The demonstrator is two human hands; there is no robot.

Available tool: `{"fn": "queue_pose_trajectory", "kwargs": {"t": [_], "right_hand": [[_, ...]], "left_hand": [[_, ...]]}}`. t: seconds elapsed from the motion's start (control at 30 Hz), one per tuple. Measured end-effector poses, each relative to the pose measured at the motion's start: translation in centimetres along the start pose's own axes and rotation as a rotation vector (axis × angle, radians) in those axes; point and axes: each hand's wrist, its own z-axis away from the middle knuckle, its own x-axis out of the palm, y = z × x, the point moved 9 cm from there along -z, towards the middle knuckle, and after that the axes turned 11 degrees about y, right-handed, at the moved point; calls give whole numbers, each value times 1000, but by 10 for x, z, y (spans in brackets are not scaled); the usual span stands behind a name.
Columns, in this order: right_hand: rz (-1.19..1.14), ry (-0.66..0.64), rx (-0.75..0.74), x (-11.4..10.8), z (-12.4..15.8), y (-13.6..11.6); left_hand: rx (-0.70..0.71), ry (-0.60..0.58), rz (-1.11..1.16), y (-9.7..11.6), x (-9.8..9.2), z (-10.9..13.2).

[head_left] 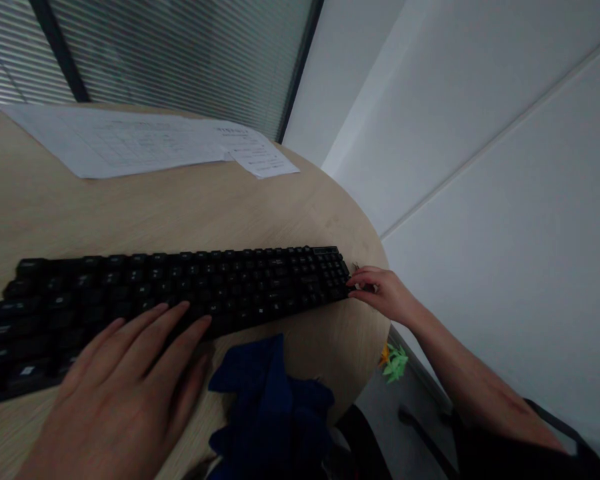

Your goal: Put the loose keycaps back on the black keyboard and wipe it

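Note:
A long black keyboard (275, 283) lies slantwise across the wooden table, its near end at the left. My left hand (125, 387) rests over its lower edge, fingers stretched out and slightly apart, fingertips on the bottom rows of keys. At the keyboard's far right end, my right hand (380, 293) has its thumb and fingers closed around the short edge. Something small and thin, too small to name, shows just above those fingers. A crumpled dark blue cloth (270, 407) sits right of my left hand, below the keyboard.
Printed paper sheets (145, 143) lie along the back of the round-edged table (190, 210). Behind stand a window with blinds (180, 60) and a white wall (505, 200) close at the right. Beyond the table's right edge, a green and orange object (395, 363) shows low down.

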Motion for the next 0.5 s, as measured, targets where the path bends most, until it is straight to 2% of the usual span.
{"fn": "queue_pose_trajectory", "kwargs": {"t": [0.33,0.43,0.5], "right_hand": [[156,-6,-268,6,-2,-15],[213,50,-281,-6,6,-25],[257,143,-266,-20,16,-44]], "left_hand": [[19,0,-16,1,1,-2],[42,-32,-36,9,-1,-8],[28,-70,-47,14,-1,-13]]}}
